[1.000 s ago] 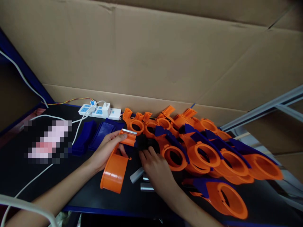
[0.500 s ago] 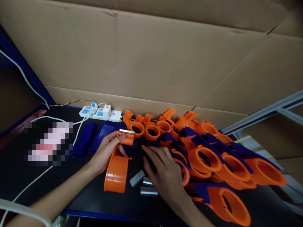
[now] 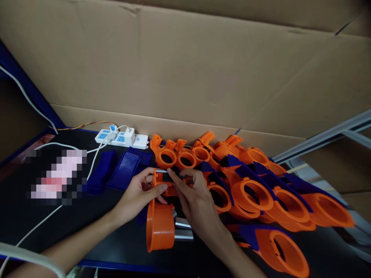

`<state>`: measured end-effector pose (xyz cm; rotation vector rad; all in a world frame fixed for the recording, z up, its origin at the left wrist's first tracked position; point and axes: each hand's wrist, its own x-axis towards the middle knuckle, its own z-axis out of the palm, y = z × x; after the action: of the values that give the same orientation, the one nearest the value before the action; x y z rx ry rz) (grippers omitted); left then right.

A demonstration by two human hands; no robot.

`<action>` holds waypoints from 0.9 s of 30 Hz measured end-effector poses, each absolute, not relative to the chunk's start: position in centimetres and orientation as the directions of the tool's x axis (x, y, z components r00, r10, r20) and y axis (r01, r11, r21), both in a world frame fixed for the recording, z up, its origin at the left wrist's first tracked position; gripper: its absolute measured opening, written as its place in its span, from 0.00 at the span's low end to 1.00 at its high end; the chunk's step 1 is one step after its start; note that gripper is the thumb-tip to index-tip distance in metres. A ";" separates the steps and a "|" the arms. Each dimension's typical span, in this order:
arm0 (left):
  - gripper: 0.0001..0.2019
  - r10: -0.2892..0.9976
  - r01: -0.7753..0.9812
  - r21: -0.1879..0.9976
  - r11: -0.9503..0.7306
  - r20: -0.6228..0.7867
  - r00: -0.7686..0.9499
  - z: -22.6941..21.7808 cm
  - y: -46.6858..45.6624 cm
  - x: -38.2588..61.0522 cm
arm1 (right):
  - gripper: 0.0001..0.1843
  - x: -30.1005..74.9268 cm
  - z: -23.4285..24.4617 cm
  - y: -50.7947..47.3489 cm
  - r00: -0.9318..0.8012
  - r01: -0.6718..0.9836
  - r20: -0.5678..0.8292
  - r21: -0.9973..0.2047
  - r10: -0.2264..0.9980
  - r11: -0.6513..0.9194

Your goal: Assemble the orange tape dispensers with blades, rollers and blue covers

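Note:
My left hand (image 3: 138, 193) grips an orange tape dispenser body (image 3: 159, 227) near its toothed metal blade, the round drum end pointing toward me. My right hand (image 3: 193, 197) has come onto the dispenser's top end, fingers pinched around a small dark part by the blade; what it holds is too hidden to name. Beneath my right hand lie a few small silver metal pieces (image 3: 183, 229) on the black table (image 3: 110, 227).
A heap of orange dispenser bodies with blue handles (image 3: 261, 193) fills the right. Blue handle parts (image 3: 124, 170) lie left of my hands. A white power strip (image 3: 121, 137) with cables sits at the back, against cardboard walls (image 3: 185, 69). A pixelated patch is at left.
My left hand swung the orange dispenser body to the right and toward me. My right hand left the silver pieces and moved up onto the dispenser's blade end.

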<state>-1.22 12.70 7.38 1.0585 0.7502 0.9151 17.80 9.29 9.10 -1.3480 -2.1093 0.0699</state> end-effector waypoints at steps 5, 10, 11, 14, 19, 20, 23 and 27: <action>0.18 0.896 -0.259 0.946 0.195 -0.065 0.439 7.4 12.1 -0.7 | 0.24 17.2 8.8 9.4 -0.256 0.733 0.577 -0.407 0.775 0.545; 0.21 0.904 -0.234 0.957 0.173 -0.060 0.423 7.8 11.7 -0.6 | 0.23 17.2 8.6 9.0 -0.207 0.696 0.660 -0.419 0.722 0.583; 0.22 0.904 -0.229 0.958 0.173 -0.062 0.423 7.8 11.6 -0.6 | 0.24 17.2 8.5 8.8 -0.234 0.693 0.666 -0.396 0.708 0.602; 0.21 0.897 -0.208 0.961 0.181 -0.075 0.435 7.9 11.5 -0.7 | 0.25 17.4 8.6 8.5 -0.298 0.675 0.687 -0.339 0.663 0.655; 0.21 0.885 -0.208 0.959 0.193 -0.078 0.460 7.9 11.4 -0.8 | 0.21 17.4 8.7 8.4 -0.219 0.643 0.705 -0.415 0.674 0.643; 0.20 0.881 -0.211 0.959 0.190 -0.072 0.468 7.9 11.4 -0.8 | 0.21 17.4 8.6 8.3 -0.255 0.642 0.711 -0.383 0.655 0.665; 0.18 0.877 -0.222 0.957 0.189 -0.062 0.477 8.0 11.3 -0.9 | 0.24 17.5 8.2 7.8 -0.383 0.626 0.703 -0.280 0.599 0.728; 0.14 0.890 -0.269 0.930 0.250 -0.112 0.441 8.1 11.5 -1.2 | 0.28 18.5 9.1 7.6 -0.419 0.648 0.632 -0.295 0.652 0.702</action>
<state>-1.20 11.52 8.14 1.0159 0.7504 0.8989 18.55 7.64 9.06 -0.9875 -2.1547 0.0073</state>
